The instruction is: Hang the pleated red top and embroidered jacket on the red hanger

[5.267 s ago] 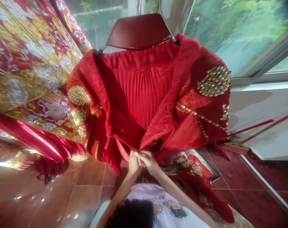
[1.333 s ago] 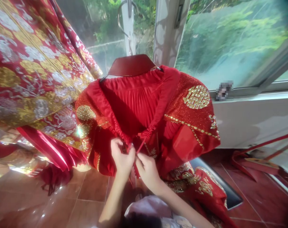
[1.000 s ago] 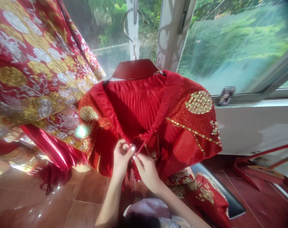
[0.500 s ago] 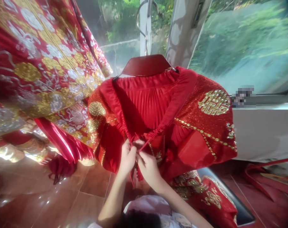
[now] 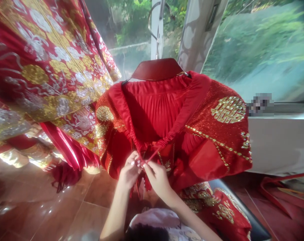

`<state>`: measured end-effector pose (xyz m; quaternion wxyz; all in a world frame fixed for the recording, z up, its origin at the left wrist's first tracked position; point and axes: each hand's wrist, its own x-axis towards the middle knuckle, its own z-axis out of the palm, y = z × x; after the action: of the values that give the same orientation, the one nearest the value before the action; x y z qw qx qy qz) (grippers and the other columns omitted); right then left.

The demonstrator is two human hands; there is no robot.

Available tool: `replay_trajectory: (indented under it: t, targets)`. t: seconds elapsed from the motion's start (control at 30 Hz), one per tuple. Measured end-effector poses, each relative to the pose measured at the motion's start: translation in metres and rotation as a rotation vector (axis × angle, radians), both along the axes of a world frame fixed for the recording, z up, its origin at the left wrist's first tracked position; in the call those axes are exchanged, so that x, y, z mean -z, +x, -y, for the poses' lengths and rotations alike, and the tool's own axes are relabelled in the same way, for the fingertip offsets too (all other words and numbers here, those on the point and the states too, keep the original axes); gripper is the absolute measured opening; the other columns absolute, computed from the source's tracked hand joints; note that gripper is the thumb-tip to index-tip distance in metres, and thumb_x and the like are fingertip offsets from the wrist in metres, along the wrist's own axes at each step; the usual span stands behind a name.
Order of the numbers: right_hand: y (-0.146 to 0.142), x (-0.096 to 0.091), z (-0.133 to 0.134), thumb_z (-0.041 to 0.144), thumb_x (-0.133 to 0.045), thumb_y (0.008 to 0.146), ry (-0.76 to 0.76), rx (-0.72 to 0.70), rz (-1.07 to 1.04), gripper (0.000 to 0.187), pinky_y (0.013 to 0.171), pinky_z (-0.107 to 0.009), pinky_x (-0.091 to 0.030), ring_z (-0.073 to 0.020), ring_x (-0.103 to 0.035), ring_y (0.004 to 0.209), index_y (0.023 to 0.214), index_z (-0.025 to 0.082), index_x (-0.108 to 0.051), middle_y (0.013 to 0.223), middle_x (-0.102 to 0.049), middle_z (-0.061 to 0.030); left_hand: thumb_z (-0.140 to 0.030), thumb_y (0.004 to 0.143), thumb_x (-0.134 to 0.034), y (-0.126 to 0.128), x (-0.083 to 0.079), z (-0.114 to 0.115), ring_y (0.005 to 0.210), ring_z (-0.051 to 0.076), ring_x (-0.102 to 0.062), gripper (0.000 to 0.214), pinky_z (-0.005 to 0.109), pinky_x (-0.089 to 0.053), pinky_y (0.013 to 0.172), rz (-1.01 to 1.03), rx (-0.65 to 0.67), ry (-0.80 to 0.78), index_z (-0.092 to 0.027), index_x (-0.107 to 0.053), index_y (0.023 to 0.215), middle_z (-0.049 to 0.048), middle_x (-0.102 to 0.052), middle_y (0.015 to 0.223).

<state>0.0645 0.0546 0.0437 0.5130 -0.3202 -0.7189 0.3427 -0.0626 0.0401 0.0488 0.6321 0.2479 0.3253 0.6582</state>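
Note:
A red garment (image 5: 199, 137) with gold beading hangs from a clip hanger (image 5: 159, 68), its gathered waistband sagging open toward me. Thin red drawstrings (image 5: 153, 156) come out of the front of the waistband and meet between my fingers. My left hand (image 5: 129, 170) is closed in a pinch on the cord, its fingertips curled. Close beside it, my right hand (image 5: 157, 177) pinches the drawstring between thumb and forefinger. Where the cords cross, the fingers partly hide them, so I cannot tell whether a knot is there.
To the left hangs a red robe (image 5: 61, 67) embroidered in gold and silver. Below on the right, folded red embroidered cloth (image 5: 224, 207) lies on a dark seat (image 5: 257, 221). Behind the hanger stands a window frame (image 5: 192, 36). The floor is brown tile (image 5: 91, 214).
My left hand has shifted slightly down and left and turned, its fingers now curling over the cord. My right hand keeps nearly the same place. The whole view has moved slightly.

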Motion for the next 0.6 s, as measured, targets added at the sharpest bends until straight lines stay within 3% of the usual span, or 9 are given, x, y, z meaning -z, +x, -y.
replay_trajectory:
  t: [0.1,0.2,0.33,0.4,0.47,0.6]
  targets:
    - [0.002,-0.002,0.001,0.024,-0.045,0.093,-0.062,-0.04,-0.008,0.027,0.054,-0.02,-0.041,-0.0107,-0.056,0.053,0.069,0.017,-0.056,0.061,-0.062,-0.0014,-0.028,0.05,-0.082,0.003,0.011,0.002,0.061,0.009,-0.049,0.05,0.023,-0.04,0.06,0.117,-0.032,-0.056,-0.021,-0.059,0.094,-0.004,-0.051,0.069]
    - [0.004,-0.002,-0.002,0.028,-0.045,0.094,-0.146,-0.062,-0.004,0.029,0.054,-0.02,-0.041,-0.0112,-0.057,0.054,0.07,0.017,-0.058,0.062,-0.063,-0.0017,-0.018,0.048,-0.08,0.01,0.033,0.007,0.061,0.008,-0.048,0.046,0.024,-0.041,0.065,0.269,-0.048,-0.108,-0.021,-0.059,0.089,-0.0049,-0.053,0.069]
    - [0.008,-0.004,-0.009,0.03,-0.048,0.091,-0.191,-0.094,-0.018,0.031,0.054,-0.02,-0.041,-0.011,-0.056,0.054,0.067,0.016,-0.059,0.059,-0.062,-0.0013,-0.026,0.056,-0.083,0.016,0.057,0.018,0.053,0.005,-0.041,0.038,0.022,-0.038,0.061,0.488,-0.067,0.035,-0.021,-0.06,0.085,-0.0078,-0.048,0.061]
    - [0.009,-0.006,-0.012,0.031,-0.049,0.089,-0.191,-0.116,-0.026,0.03,0.054,-0.02,-0.041,-0.0108,-0.054,0.054,0.067,0.015,-0.062,0.058,-0.061,-0.0011,-0.025,0.064,-0.081,0.011,0.053,0.022,0.054,0.005,-0.045,0.031,0.02,-0.039,0.061,0.544,-0.119,0.154,-0.022,-0.061,0.086,-0.0083,-0.051,0.061]
    - [0.011,-0.009,-0.014,0.032,-0.05,0.088,-0.194,-0.13,-0.026,0.03,0.052,-0.02,-0.039,-0.0102,-0.051,0.052,0.069,0.014,-0.065,0.058,-0.061,-0.0009,-0.017,0.071,-0.076,-0.002,0.037,0.025,0.058,0.004,-0.05,0.025,0.019,-0.042,0.066,0.591,-0.173,0.26,-0.023,-0.061,0.09,-0.0089,-0.057,0.064]
    - [0.015,-0.013,-0.013,0.036,-0.05,0.088,-0.208,-0.123,-0.021,0.034,0.049,-0.02,-0.033,-0.0081,-0.042,0.049,0.069,0.013,-0.065,0.052,-0.052,0.0016,-0.009,0.075,-0.07,-0.043,0.003,0.03,0.064,0.003,-0.055,0.038,0.015,-0.045,0.07,0.615,-0.283,0.434,-0.027,-0.058,0.107,-0.0096,-0.067,0.079]
